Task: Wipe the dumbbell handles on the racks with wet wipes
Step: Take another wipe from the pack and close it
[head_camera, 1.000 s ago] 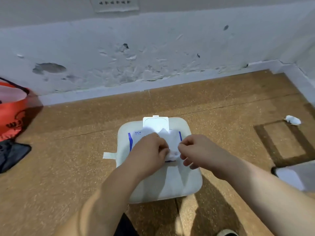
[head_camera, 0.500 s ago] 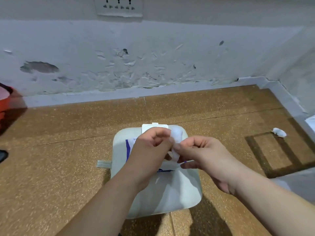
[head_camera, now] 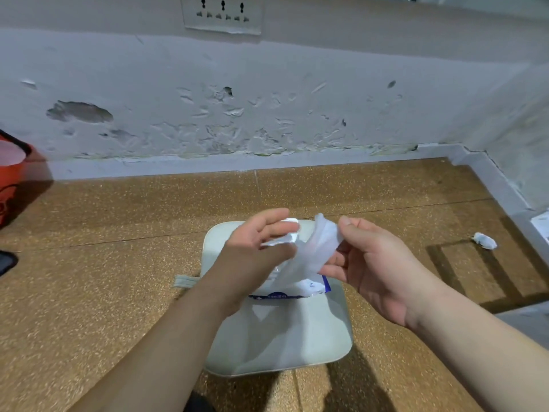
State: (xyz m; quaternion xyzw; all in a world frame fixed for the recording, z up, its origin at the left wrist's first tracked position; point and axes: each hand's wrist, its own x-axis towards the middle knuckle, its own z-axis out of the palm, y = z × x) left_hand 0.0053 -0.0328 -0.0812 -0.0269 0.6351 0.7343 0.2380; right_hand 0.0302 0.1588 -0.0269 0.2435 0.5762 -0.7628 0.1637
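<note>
- pulling a wet wipe (head_camera: 315, 251) out of the pack (head_camera: 282, 337), which lies on the floor (head_camera: 118, 263) under my hands; no dumbbells or racks in view.
- right hand (head_camera: 374, 269) pinches the wipe's top; left hand (head_camera: 252, 248) curls round something white at its other edge. i cannot tell if that is wipe or lid.
- next, i'd say: tug it free without dragging the following sheet.
- half a second ago my hands were bunched together; now they are parted and the wipe is stretched longer.
</note>
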